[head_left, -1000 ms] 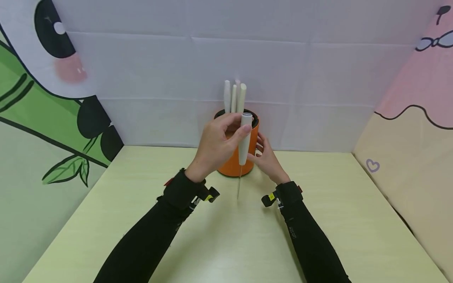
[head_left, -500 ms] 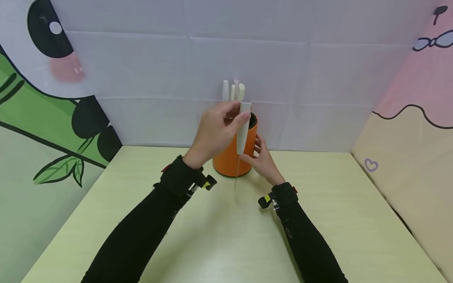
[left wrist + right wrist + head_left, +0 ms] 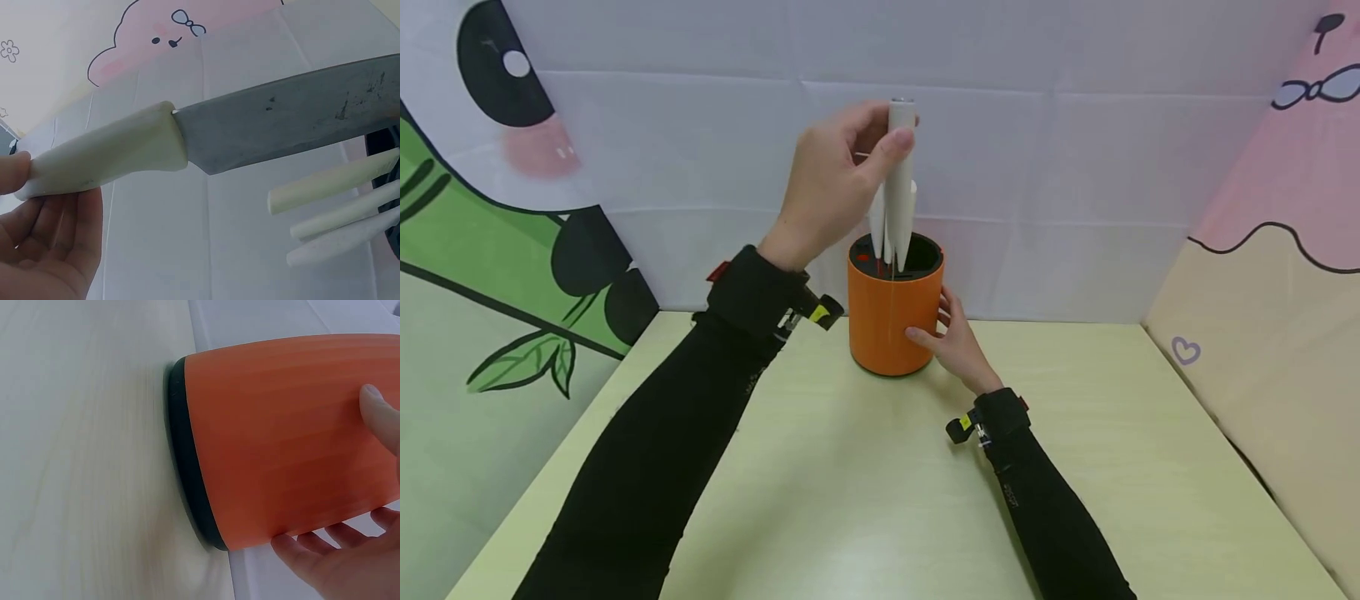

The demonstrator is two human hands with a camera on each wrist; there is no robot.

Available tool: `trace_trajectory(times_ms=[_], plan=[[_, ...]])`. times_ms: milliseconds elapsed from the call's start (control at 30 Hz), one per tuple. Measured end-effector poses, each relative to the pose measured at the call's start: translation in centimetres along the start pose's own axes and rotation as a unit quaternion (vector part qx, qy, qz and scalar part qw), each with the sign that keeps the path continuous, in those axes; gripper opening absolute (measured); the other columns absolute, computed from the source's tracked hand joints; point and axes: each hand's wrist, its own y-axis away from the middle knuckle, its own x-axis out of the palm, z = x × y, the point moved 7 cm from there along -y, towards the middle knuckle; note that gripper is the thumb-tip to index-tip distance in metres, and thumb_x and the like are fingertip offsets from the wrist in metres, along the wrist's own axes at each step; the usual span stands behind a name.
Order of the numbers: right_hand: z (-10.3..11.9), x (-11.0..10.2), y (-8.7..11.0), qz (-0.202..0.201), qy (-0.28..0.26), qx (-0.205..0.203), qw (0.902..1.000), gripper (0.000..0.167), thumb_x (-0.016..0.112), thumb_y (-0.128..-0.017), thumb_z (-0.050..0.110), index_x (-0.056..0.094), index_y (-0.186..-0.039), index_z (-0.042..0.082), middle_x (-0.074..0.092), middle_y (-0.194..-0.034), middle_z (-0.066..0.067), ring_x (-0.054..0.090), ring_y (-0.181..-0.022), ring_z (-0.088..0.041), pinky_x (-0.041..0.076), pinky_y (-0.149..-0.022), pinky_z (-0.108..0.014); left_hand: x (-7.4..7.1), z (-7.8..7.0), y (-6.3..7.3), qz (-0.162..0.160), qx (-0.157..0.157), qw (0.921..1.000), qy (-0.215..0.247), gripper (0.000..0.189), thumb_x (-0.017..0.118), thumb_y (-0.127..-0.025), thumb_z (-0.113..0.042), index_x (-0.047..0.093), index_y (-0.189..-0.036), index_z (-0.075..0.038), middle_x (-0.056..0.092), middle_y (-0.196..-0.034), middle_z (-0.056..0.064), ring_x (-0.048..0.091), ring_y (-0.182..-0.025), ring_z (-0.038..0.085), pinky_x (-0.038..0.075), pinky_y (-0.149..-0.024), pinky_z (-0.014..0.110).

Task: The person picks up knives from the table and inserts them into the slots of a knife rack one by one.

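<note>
My left hand [image 3: 838, 171] pinches the white handle of a kitchen knife [image 3: 112, 153] near its butt end. The broad grey blade, marked with dark spots, fills much of the left wrist view and runs out of frame. In the head view it points down, seen edge-on, overlapping the front rim of an orange knife block [image 3: 887, 333]. My right hand [image 3: 958, 346] holds that round block from its right side, thumb on the front and fingers along the far side. Other white-handled knives [image 3: 331, 181] stand in the block, their handles partly behind the held knife.
The block stands on its black base on a pale wooden table [image 3: 820, 483], close to the white back sheet [image 3: 1075, 192]. Cartoon-printed sheets flank the table left and right. The block's top has a dark opening at its right.
My left hand has raised the knife from in front of the block to above its top. The right hand stays on the block.
</note>
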Motion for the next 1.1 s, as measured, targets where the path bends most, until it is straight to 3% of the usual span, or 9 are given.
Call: trace_trajectory(times_ms=[267,433,700,900,1100], plan=[[0.0,0.1,0.0,0.005,-0.004,-0.004,1.0,0.101,0.076,-0.1,0.032,0.005,-0.172,0.024,0.015,-0.176,-0.008,0.026,-0.16,-0.033,0.03,-0.128,-0.056,-2.2,-1.0,-2.9,-0.029,0.002,0.9991,-0.032,0.031,0.063,-0.109,-0.023,0.072,-0.134,-0.006,0.074,-0.119,0.01,0.065,-0.104,0.017,0.053,-0.096,0.022],[0.1,0.0,-0.1,0.01,-0.011,0.002,0.9999,0.101,0.076,-0.101,0.027,0.004,-0.172,0.024,0.013,-0.177,-0.009,0.023,-0.16,-0.035,0.027,-0.129,-0.057,-2.9,-1.1,-4.0,-0.039,0.009,0.9981,-0.046,0.032,0.062,-0.11,-0.024,0.072,-0.135,-0.007,0.073,-0.122,0.01,0.064,-0.107,0.017,0.052,-0.098,0.022],[0.7,0.0,0.1,0.02,-0.016,0.013,0.9996,0.101,0.075,-0.101,0.017,0.003,-0.171,0.015,0.013,-0.176,-0.015,0.023,-0.16,-0.039,0.027,-0.128,-0.058,-3.4,-0.7,-4.5,-0.064,0.006,0.9969,-0.045,0.033,0.062,-0.11,-0.022,0.069,-0.137,-0.003,0.071,-0.128,0.013,0.064,-0.112,0.019,0.053,-0.103,0.022],[0.2,0.0,0.0,0.011,-0.012,0.005,0.9999,0.102,0.076,-0.101,0.025,0.004,-0.172,0.024,0.013,-0.177,-0.008,0.023,-0.16,-0.035,0.027,-0.128,-0.058,-3.7,-0.4,-5.1,-0.091,0.009,0.9947,-0.046,0.035,0.063,-0.109,-0.022,0.068,-0.139,-0.003,0.07,-0.131,0.013,0.065,-0.114,0.019,0.052,-0.105,0.021],[-0.1,-0.1,0.0,0.004,-0.01,-0.007,0.9999,0.102,0.078,-0.099,0.031,0.007,-0.171,0.026,0.017,-0.176,-0.006,0.027,-0.159,-0.033,0.03,-0.128,-0.056,-3.2,0.7,-4.7,-0.083,0.01,0.9944,-0.064,0.034,0.062,-0.11,-0.023,0.069,-0.136,-0.003,0.07,-0.128,0.012,0.066,-0.112,0.019,0.054,-0.101,0.021]])
